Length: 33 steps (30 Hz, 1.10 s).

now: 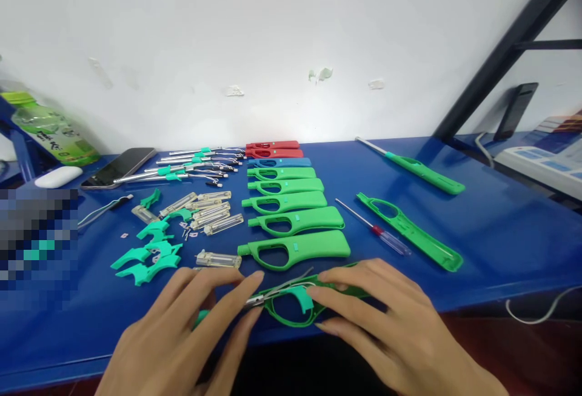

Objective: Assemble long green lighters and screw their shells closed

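At the table's front edge, an open green lighter shell half [287, 322] lies between my hands. Its trigger loop holds a teal trigger [304, 300], with wires running above it. My left hand [195, 317] pinches the metal lighter tube [254, 302] at the shell's narrow end. My right hand [386, 311] grips the shell's handle end, its fingertips by the wires and trigger; the palm side is hidden. Just beyond my left fingers is a clear fuel tank [218, 259]. Past the shell sits a closed-looking green lighter body [313, 249].
Red, blue and green lighter bodies [291, 204] form a column. Left are teal triggers [148, 265], fuel tanks [222, 224], wired metal tubes [173, 174], a phone [122, 165] and a bottle [54, 129]. Right are a screwdriver [377, 230], a shell half [413, 232] and an assembled lighter [418, 171].
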Available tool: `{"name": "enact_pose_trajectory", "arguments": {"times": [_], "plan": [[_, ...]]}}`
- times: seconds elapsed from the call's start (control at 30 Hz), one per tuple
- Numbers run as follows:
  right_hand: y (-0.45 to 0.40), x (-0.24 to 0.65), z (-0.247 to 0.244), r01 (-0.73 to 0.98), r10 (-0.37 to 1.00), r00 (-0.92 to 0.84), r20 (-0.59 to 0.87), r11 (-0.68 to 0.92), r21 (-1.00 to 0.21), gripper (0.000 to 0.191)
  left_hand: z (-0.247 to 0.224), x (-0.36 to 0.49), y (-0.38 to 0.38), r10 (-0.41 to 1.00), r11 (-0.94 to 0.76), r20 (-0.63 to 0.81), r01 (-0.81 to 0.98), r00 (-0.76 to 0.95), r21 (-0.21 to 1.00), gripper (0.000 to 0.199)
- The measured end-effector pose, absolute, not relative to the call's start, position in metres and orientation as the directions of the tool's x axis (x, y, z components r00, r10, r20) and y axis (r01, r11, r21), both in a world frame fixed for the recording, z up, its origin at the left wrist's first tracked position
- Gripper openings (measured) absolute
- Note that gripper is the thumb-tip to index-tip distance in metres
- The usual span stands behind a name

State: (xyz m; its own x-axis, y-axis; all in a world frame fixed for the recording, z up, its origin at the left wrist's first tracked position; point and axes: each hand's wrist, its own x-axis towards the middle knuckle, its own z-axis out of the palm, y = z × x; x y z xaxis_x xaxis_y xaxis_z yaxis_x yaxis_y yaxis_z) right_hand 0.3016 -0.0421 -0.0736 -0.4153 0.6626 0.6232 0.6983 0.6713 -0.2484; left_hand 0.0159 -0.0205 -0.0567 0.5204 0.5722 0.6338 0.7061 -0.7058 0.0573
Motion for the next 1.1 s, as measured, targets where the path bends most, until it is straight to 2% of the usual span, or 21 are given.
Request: {"name": "enact_pose_trajectory", "arguments": {"times": [0.17,0.47,0.63,0.8,0.9,1.1], "plan": [[-0.041,0.298,-0.067,0.74,0.691,-0.466,0.552,0.647,-0.185,0.031,-0.057,0.005,-0.016,0.604,-0.735,0.556,0.669,0.572,0.11,0.031],[-0.044,0.298,-0.07,0.723,0.701,-0.48,0.527,0.657,-0.215,0.029,-0.068,-0.002,-0.016,0.671,-0.724,0.481,0.64,0.564,0.26,0.028],[-0.046,0.296,-0.072,0.745,0.725,-0.451,0.52,0.627,-0.228,0.03,-0.067,-0.002,-0.018,0.671,-0.724,0.456,0.651,0.585,0.229,0.03],[-0.043,0.289,-0.061,0.74,0.68,-0.473,0.56,0.652,-0.166,0.033,-0.066,0.015,-0.018,0.622,-0.731,0.55,0.665,0.557,0.152,0.024],[-0.043,0.285,-0.056,0.739,0.665,-0.478,0.574,0.657,-0.146,0.035,-0.068,0.025,-0.016,0.618,-0.746,0.548,0.641,0.564,0.182,0.027],[-0.046,0.29,-0.068,0.749,0.695,-0.399,0.598,0.623,-0.223,0.034,-0.069,0.026,-0.011,0.62,-0.763,0.547,0.596,0.563,0.252,0.03]]}}
